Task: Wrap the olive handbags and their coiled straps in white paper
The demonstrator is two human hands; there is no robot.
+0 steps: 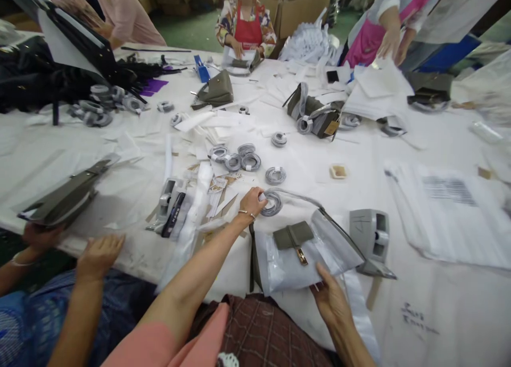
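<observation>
My left hand point(252, 202) is closed on a grey wrapped coiled strap point(272, 204), gripping it at its left side. From the coil a length of strap runs right to a small olive-grey handbag point(293, 235). Clear or whitish wrapping covers much of the bag's front, and a gold clasp point(301, 256) hangs below its flap. My right hand point(329, 295) holds the bag's lower right edge, thumb on the front and fingers underneath, partly hidden. Just right of the bag stands a grey tape dispenser point(369, 236).
Several coiled straps point(249, 161) lie beyond my left hand. Another tape dispenser point(170, 199) stands left. A co-worker's hands point(99, 255) are near a bag point(66, 194) at far left. White plastic bags point(447, 207) are stacked right. Other people work across the table.
</observation>
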